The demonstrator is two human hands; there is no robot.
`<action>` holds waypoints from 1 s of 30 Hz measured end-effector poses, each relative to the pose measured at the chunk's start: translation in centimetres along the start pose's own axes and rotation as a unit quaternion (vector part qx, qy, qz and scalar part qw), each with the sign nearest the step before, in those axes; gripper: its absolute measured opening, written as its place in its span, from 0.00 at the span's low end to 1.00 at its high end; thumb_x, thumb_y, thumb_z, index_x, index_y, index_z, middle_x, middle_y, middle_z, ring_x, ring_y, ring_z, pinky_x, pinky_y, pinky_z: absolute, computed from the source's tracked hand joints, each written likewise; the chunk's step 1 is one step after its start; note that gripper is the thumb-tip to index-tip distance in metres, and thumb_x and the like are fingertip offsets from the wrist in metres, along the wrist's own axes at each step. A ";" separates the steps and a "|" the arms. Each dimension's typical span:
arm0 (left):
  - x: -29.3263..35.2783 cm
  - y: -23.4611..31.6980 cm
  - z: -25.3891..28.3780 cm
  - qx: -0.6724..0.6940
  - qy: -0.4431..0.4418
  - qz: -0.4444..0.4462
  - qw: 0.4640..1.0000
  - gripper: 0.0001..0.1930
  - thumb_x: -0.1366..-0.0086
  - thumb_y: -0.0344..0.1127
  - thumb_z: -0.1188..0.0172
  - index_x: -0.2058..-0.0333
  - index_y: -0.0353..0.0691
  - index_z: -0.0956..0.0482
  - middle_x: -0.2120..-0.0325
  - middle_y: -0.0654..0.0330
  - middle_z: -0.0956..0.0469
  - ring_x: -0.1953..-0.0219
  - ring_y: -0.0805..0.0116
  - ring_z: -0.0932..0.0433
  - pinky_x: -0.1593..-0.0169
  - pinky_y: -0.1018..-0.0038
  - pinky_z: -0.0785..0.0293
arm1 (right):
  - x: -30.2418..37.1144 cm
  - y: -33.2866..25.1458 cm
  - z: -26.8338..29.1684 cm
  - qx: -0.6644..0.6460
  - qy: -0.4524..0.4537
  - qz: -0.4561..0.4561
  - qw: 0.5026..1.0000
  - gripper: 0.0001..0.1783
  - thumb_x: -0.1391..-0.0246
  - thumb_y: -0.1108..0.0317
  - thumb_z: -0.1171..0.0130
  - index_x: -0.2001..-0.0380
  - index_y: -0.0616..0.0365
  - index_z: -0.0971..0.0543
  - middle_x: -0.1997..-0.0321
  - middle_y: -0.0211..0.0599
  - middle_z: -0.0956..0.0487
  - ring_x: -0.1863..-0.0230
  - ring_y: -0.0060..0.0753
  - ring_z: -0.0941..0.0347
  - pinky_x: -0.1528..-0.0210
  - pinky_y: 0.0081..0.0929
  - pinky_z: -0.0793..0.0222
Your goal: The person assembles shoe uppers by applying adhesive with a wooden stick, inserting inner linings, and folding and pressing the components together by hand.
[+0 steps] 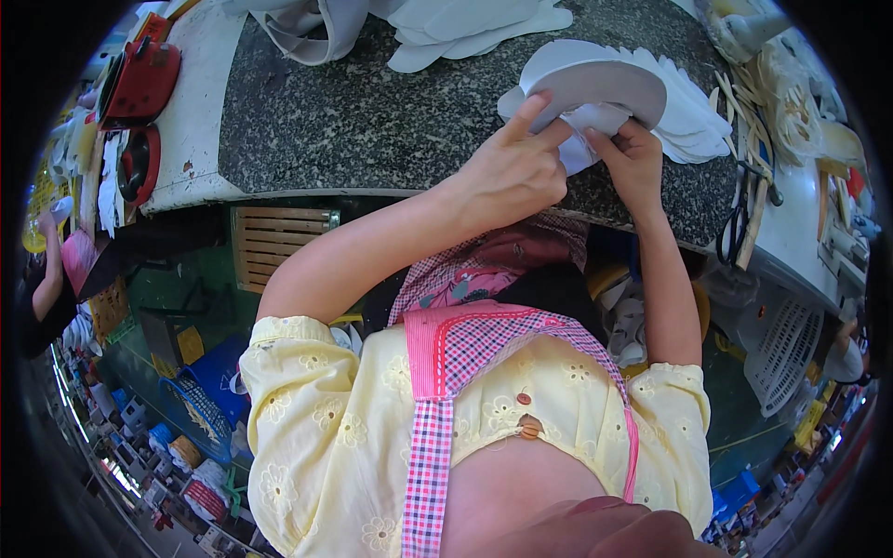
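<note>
Over the right part of the speckled dark stone tabletop (pixel 344 121), both hands hold a white curved piece (pixel 609 82), which looks like a cut shoe part. My left hand (pixel 526 163) comes at it from the left, its fingers bent against the near edge and one finger lying along the side. On the other side, my right hand (pixel 635 167) pinches the near edge between thumb and fingers. A smaller white flap (pixel 595 118) shows between the hands. Just right of them lies a fanned stack of white cut pieces (pixel 693 121), partly covered by the held piece.
More white pieces (pixel 474 28) lie at the far edge. Black-handled scissors (pixel 733 228) and thin sticks lie at the right. A red device (pixel 153 79) stands on the left. Below are a slatted wooden stool (pixel 274 246) and a white basket (pixel 786 353). Another person's arm (pixel 51 270) shows far left.
</note>
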State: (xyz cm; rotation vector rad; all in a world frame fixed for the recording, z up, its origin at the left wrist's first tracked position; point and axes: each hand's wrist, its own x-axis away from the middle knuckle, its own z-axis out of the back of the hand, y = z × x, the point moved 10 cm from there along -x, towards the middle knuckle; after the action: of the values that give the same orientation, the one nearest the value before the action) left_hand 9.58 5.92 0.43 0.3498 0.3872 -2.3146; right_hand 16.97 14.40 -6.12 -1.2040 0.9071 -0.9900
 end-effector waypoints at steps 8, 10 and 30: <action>0.0 -0.1 0.0 -0.003 0.004 0.009 1.000 0.03 0.60 0.32 0.48 0.87 0.42 0.27 0.87 0.65 0.31 0.63 0.72 0.31 0.44 0.56 0.50 | 0.2 0.4 0.3 -0.018 0.010 0.008 1.000 0.11 0.55 0.78 0.45 0.65 0.66 0.24 0.68 0.34 0.23 0.68 0.19 0.28 0.65 0.16 0.32; 0.1 -0.1 0.1 -0.002 0.006 0.008 1.000 0.03 0.60 0.32 0.48 0.87 0.42 0.27 0.87 0.65 0.31 0.63 0.72 0.31 0.44 0.56 0.50 | 0.2 0.1 0.2 -0.019 0.003 0.030 0.999 0.11 0.55 0.78 0.44 0.65 0.67 0.25 0.67 0.35 0.23 0.68 0.19 0.28 0.65 0.17 0.31; 1.5 -0.3 -0.4 -0.025 -0.005 0.008 1.000 0.06 0.58 0.35 0.47 0.81 0.44 0.23 0.82 0.68 0.29 0.61 0.73 0.32 0.46 0.56 0.51 | 3.5 -5.7 -4.8 0.428 -0.118 0.387 0.808 0.14 0.66 0.77 0.45 0.69 0.62 0.28 0.63 0.39 0.31 0.59 0.40 0.32 0.60 0.32 0.34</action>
State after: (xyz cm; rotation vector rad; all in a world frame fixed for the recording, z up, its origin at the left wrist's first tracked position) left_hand 8.40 5.33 -0.39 0.3145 0.4357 -2.2858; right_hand 12.86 9.09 -1.28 -0.1128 0.5395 -0.4388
